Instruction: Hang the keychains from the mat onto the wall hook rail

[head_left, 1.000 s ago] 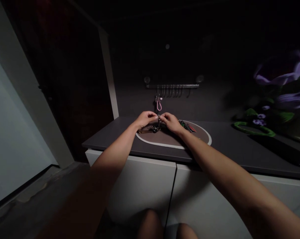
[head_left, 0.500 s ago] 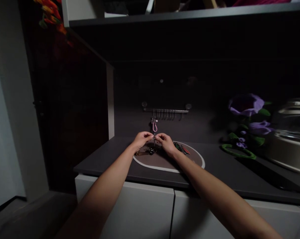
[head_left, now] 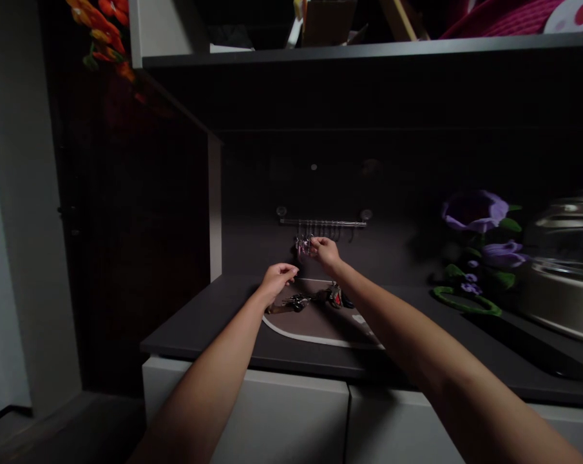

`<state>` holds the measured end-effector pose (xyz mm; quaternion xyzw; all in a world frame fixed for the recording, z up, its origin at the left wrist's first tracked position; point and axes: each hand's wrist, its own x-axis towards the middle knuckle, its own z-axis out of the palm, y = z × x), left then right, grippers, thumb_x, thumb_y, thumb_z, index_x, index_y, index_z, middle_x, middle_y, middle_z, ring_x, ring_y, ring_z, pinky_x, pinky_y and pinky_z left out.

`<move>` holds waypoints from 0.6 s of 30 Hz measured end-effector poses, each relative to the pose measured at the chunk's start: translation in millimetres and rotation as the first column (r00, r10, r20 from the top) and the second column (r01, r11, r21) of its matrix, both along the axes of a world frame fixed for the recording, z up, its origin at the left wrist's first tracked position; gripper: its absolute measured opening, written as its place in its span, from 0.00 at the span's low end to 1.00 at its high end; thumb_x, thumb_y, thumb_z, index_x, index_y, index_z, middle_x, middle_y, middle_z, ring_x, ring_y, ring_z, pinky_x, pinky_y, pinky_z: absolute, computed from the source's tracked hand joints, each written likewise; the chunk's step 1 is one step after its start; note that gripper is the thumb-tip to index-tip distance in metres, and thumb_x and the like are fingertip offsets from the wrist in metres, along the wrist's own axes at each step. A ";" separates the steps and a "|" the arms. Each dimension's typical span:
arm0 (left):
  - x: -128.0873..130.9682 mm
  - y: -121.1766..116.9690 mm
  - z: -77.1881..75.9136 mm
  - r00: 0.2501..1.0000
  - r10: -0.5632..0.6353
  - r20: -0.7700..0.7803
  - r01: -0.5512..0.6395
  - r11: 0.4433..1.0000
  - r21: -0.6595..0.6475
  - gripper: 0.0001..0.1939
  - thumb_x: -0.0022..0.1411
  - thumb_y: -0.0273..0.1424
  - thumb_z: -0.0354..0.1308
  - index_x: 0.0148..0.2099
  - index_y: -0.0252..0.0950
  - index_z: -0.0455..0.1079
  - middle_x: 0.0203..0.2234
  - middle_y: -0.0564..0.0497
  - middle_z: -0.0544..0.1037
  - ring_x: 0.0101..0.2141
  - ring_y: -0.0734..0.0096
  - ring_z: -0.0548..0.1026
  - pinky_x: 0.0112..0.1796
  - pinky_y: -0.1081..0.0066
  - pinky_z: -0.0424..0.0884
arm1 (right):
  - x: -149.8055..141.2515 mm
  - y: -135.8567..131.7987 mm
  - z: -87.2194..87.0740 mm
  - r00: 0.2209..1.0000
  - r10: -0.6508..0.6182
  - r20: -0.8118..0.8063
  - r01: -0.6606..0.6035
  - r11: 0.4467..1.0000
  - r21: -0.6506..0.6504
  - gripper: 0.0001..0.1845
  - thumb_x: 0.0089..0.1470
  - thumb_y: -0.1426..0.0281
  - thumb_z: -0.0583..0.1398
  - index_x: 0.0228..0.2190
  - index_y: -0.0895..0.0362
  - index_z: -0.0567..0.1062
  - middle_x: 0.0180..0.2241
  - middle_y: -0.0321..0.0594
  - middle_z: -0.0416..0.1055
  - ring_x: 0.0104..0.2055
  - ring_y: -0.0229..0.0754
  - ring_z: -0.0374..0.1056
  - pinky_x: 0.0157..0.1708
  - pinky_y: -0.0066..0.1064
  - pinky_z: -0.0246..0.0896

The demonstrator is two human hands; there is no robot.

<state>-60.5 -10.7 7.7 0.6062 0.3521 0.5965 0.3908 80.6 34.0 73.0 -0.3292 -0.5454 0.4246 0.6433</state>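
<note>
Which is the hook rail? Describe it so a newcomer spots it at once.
Find the dark counter; on the wall behind it, above the mat, runs the slim horizontal hook rail, above the right hand. Unlike the round white dot higher up, it is a long bar with small hooks.

The person's left forearm (head_left: 228,348) and right forearm (head_left: 417,328) are both bare, as far as they can be seen. Each one is slender and has a smooth outline: it is broader near the lower edge and becomes gradually narrower up to the wrist (head_left: 338,265). The left hand (head_left: 274,282) and the right hand (head_left: 326,251) are also bare, with slim fingers (head_left: 284,267). Their finer details are too small and dim to tell.
</note>
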 end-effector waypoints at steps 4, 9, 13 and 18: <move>-0.9 1.7 -1.3 1.000 -0.004 0.017 0.004 1.000 0.006 0.15 0.43 0.38 0.62 0.31 0.32 0.71 0.20 0.52 0.71 0.22 0.79 0.66 0.24 0.77 0.59 | -11.3 16.2 9.8 0.995 0.018 -0.096 -0.024 0.998 -0.058 0.06 0.49 0.76 0.55 0.21 0.60 0.65 0.17 0.34 0.65 0.16 0.30 0.61 0.17 0.22 0.57; -2.1 2.7 -0.7 0.999 0.048 0.020 -0.048 0.999 -0.001 0.13 0.44 0.37 0.61 0.30 0.32 0.71 0.20 0.52 0.71 0.22 0.79 0.66 0.24 0.77 0.60 | -25.7 35.6 12.4 0.972 -0.069 -0.224 0.043 0.992 -0.121 0.07 0.50 0.77 0.54 0.21 0.60 0.64 0.13 0.31 0.63 0.14 0.30 0.60 0.17 0.23 0.60; -3.2 4.9 -1.1 0.997 0.071 0.033 -0.071 0.997 -0.006 0.12 0.44 0.36 0.60 0.29 0.33 0.71 0.21 0.52 0.72 0.22 0.79 0.66 0.23 0.77 0.60 | -31.8 41.5 15.3 0.954 -0.123 -0.274 0.077 0.982 -0.173 0.10 0.51 0.76 0.55 0.20 0.60 0.64 0.10 0.30 0.58 0.12 0.29 0.57 0.17 0.23 0.62; -3.6 5.3 -1.1 0.996 0.075 0.047 -0.074 0.997 -0.019 0.10 0.45 0.34 0.60 0.29 0.33 0.71 0.21 0.53 0.71 0.21 0.80 0.66 0.23 0.77 0.60 | -33.9 41.7 19.4 0.940 -0.188 -0.286 0.125 0.966 -0.225 0.12 0.52 0.76 0.55 0.18 0.59 0.63 0.10 0.29 0.57 0.12 0.29 0.56 0.17 0.24 0.63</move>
